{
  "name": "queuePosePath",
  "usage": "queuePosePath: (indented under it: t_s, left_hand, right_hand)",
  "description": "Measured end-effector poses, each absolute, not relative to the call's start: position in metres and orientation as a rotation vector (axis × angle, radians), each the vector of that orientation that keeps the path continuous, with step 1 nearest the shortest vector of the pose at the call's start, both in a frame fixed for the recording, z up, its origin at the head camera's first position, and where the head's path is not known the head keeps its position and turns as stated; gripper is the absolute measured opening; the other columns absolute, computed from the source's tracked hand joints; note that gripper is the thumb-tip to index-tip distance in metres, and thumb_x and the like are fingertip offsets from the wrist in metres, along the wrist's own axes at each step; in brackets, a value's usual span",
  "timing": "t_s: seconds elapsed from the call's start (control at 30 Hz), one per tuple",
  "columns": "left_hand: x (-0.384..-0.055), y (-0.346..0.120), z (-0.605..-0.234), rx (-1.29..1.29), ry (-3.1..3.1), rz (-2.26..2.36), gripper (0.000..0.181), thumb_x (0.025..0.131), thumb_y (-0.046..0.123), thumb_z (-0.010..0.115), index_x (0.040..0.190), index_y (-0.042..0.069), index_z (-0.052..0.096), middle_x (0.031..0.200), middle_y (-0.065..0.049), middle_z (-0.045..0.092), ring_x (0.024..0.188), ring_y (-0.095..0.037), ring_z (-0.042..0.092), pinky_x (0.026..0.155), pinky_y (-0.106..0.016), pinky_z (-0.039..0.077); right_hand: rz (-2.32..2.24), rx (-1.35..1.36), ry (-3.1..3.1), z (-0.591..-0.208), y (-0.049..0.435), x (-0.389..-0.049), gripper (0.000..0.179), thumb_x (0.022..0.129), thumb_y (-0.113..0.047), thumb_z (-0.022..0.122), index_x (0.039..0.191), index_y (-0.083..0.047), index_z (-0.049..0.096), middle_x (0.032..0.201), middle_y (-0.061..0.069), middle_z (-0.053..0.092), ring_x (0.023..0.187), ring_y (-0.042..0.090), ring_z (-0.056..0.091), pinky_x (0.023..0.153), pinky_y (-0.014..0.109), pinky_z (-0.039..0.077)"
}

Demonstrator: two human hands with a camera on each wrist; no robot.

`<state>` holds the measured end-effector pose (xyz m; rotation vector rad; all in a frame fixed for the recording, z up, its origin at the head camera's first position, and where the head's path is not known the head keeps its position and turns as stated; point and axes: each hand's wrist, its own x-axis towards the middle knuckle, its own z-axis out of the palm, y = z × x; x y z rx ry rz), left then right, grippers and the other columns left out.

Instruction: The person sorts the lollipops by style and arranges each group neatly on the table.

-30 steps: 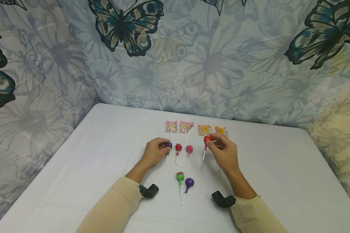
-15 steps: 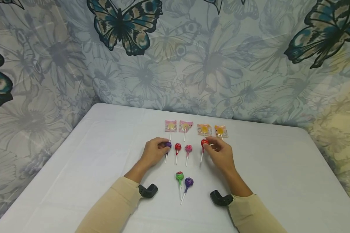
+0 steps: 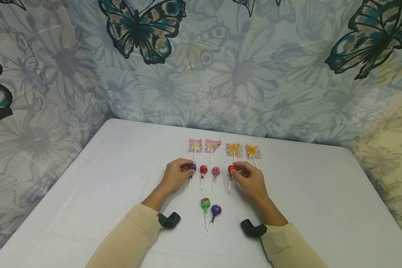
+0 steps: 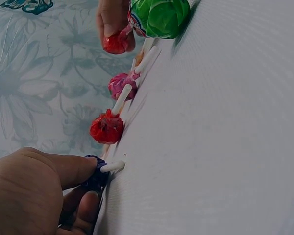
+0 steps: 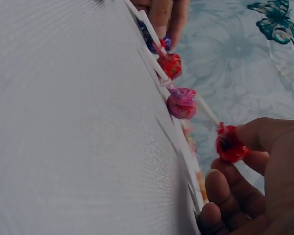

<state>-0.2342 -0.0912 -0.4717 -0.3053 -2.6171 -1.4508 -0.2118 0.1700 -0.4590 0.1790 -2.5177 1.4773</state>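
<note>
My left hand (image 3: 176, 175) pinches the wrapped head of a purple lollipop (image 3: 192, 167) at the left end of a row. Its white stick points toward me, and the left wrist view shows thumb and fingers around the purple lollipop (image 4: 94, 172). Between my hands lie a red lollipop (image 3: 203, 169) and a pink lollipop (image 3: 216, 171), sticks toward me. My right hand (image 3: 251, 181) holds another red lollipop (image 3: 231, 169) by its head, right of the pink one. In the right wrist view, that red lollipop (image 5: 230, 143) is between thumb and fingertips, raised off the white surface.
Nearer me lie a green lollipop (image 3: 205, 203) and a purple lollipop (image 3: 216, 210), sticks almost meeting. Behind the row are two pink-wrapped flat lollipops (image 3: 195, 145) and two orange-wrapped ones (image 3: 233, 149). A white-covered table (image 3: 120, 149) meets a butterfly-patterned backdrop (image 3: 167, 89).
My right hand has moved left and toward me with the red lollipop, bringing it level with the row and uncovering the right orange-wrapped lollipop. My left hand stays on the purple lollipop.
</note>
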Motion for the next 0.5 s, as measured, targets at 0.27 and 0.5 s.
queuePosePath:
  t_s: [0.27, 0.5]
  left_hand:
    - [-0.2340, -0.0906, -0.4710, -0.300, -2.615, -1.443, 0.026, 0.083, 0.004, 0.074, 0.109, 0.003, 0.072, 0.084, -0.003, 0.061, 0.074, -0.015, 0.054, 0.067, -0.028, 0.048]
    - [-0.2337, -0.0902, -0.4718, -0.295, -2.619, -1.446, 0.026, 0.083, 0.004, 0.074, 0.109, 0.003, 0.072, 0.084, -0.002, 0.061, 0.074, -0.014, 0.054, 0.066, -0.028, 0.048]
  right_hand:
    - [1.387, 0.139, -2.596, -0.4602, 0.1692, -0.2123, 0.021, 0.086, -0.009, 0.072, 0.107, -0.008, 0.071, 0.097, 0.006, 0.069, 0.077, 0.019, 0.056, 0.068, 0.025, 0.047]
    - [1.344, 0.126, -2.641, -0.4592, 0.1689, -0.2111, 0.022, 0.087, -0.011, 0.072, 0.108, -0.007, 0.071, 0.098, 0.006, 0.069, 0.077, 0.020, 0.056, 0.068, 0.030, 0.048]
